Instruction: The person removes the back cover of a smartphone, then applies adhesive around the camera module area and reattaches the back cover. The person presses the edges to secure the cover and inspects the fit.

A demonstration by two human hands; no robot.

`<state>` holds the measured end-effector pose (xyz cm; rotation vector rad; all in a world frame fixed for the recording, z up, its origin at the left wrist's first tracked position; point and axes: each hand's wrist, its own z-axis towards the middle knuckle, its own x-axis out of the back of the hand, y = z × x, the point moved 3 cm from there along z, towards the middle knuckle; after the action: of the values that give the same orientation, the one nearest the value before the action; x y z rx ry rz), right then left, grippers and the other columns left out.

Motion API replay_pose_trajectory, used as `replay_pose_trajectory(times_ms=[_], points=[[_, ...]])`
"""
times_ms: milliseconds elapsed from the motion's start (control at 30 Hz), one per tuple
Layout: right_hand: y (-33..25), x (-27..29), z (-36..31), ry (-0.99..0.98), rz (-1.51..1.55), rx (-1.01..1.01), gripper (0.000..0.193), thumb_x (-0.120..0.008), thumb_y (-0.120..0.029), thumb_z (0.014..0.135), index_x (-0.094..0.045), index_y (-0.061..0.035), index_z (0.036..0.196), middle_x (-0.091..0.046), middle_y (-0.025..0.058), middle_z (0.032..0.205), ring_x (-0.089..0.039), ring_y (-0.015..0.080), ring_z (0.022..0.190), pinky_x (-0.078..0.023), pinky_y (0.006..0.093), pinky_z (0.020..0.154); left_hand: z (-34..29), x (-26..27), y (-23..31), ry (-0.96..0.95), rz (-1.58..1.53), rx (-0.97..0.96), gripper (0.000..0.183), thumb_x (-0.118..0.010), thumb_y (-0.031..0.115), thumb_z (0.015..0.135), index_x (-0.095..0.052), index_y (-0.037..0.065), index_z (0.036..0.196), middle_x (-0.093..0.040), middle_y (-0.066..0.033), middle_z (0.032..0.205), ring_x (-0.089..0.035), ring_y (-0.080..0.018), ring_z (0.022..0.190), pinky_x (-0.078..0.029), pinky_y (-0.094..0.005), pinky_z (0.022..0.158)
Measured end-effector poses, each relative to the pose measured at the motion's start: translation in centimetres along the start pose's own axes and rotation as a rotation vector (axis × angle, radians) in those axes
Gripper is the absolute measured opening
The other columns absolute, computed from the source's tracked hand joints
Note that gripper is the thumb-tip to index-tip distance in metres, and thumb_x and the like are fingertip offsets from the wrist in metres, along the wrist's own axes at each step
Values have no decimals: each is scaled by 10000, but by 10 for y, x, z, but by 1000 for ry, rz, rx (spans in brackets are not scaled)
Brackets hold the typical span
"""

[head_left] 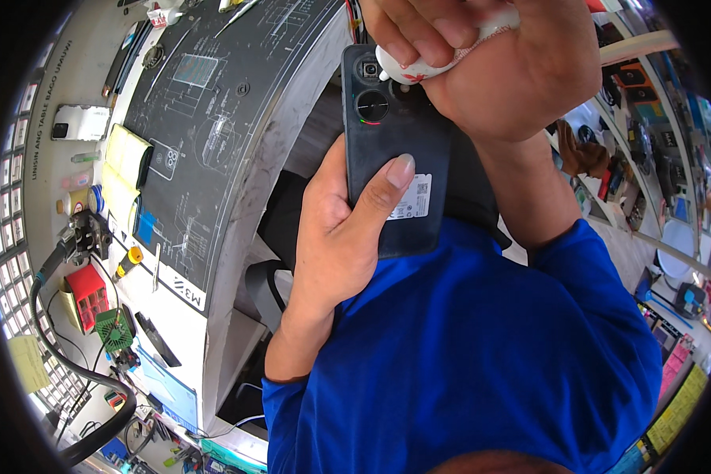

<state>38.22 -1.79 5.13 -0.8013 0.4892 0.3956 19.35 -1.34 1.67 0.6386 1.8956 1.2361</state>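
Note:
A dark smartphone (391, 142) is held up in front of me, back side showing, with a square camera lens, a round ring and a white label. My left hand (340, 221) grips its lower half, thumb pressed flat over the back near the label. My right hand (513, 87) is closed around a white rounded object (419, 67) with red markings and a small white tip, perhaps a squeeze bottle. That tip is close beside the camera lens; whether it touches the phone I cannot tell. My right fingers hide much of the white object.
On the left runs a workbench with a dark printed mat (205, 118). It bears a yellow pad (126, 166), a white phone (81, 122), a yellow-handled tool (128, 261), a red box (87, 296) and a green fan-like device (114, 329). Shelves (648, 103) with goods stand right.

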Motion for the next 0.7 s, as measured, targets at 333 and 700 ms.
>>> replay_pose_trajectory(times_ms=[333,700], points=[[-4,-14,11,-34,-49,17,368,-494,-364,1096,-433,-145,807,-456,5,678,-445,122,590,-414,287,588,0,2,-1,-35,20,-35,358,-672,210,1062,-598,-13,1332,-676,2,1022,-584,-43,888,-480,-215,806],[-4,-28,13,72,-82,-56,403,-502,-359,1094,-431,-147,759,-446,3,642,-424,112,557,-392,264,555,-2,1,-1,-34,3,-55,380,-668,211,1067,-589,-14,1363,-681,-5,1059,-580,-47,915,-479,-218,821]])
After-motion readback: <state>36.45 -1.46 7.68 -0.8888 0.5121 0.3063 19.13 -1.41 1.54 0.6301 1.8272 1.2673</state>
